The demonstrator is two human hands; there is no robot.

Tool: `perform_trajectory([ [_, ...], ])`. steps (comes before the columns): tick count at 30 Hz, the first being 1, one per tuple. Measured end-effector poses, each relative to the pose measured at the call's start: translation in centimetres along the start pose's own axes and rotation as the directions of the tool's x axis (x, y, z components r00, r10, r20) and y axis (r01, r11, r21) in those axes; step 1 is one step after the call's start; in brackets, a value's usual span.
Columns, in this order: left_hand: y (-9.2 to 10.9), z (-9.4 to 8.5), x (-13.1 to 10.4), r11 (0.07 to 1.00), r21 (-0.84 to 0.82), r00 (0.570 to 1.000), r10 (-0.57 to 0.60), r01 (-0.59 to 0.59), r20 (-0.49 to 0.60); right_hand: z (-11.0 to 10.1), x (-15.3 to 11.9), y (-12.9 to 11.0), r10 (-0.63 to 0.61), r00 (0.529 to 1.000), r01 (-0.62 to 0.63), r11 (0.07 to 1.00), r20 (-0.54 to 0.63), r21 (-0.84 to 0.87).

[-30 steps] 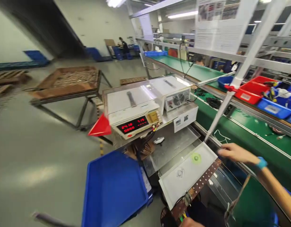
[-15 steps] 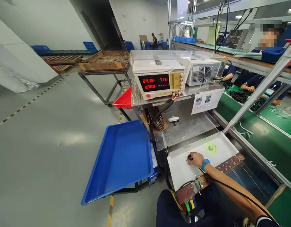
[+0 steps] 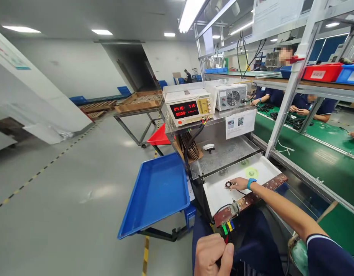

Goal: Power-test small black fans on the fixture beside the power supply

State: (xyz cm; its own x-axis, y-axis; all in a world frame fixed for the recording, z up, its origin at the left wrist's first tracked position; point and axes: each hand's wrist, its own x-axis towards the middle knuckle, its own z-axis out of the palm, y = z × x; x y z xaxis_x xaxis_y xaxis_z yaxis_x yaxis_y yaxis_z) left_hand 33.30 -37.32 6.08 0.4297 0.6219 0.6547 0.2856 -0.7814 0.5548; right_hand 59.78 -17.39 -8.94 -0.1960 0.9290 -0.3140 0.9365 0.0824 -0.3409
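Observation:
My right hand (image 3: 238, 183), with a blue band on its wrist, holds a small dark round part (image 3: 228, 185) at the white tray's surface. A black cable runs by that hand. The white tray (image 3: 214, 197) has a brown strip (image 3: 269, 186) with small metal fittings along its near edge. My left hand (image 3: 212, 253) is at the bottom centre with curled fingers; what it grips is hidden. Green, yellow and blue clips (image 3: 229, 225) hang just above it. A yellow-green ring mark (image 3: 251, 173) shows on the tray.
A power supply (image 3: 190, 109) with red digits and a grey unit with a fan (image 3: 232, 97) stand on the shelf behind. To the left is a large blue tray (image 3: 156, 191). People's hands work at the green bench (image 3: 323, 153) on the right.
My left hand has come into view at the bottom, fingers curled. The view has tilted up and turned right. My right hand still holds the round part, now seen more from its face.

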Motion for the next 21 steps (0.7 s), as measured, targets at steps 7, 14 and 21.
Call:
perform_trajectory([
  [7, 1.1, 0.5, 3.0, 0.972, 0.159, 0.981, 0.183, -0.171, -0.063, 1.8, 2.3, -1.6, 0.000, 1.000, -0.001, 0.999, -0.008, -0.054],
  [14, -2.8, 0.1, 3.0, 0.975, 0.060, 0.960, 0.223, -0.216, -0.167, 3.7, 4.2, -2.2, 0.094, 0.994, -0.096, 0.995, -0.050, -0.036],
  [21, -3.8, -0.5, 3.7, 0.980, 0.062, 0.972, 0.198, -0.192, -0.126, 2.4, 3.4, -3.1, 0.148, 0.989, -0.147, 0.986, -0.008, 0.083],
])
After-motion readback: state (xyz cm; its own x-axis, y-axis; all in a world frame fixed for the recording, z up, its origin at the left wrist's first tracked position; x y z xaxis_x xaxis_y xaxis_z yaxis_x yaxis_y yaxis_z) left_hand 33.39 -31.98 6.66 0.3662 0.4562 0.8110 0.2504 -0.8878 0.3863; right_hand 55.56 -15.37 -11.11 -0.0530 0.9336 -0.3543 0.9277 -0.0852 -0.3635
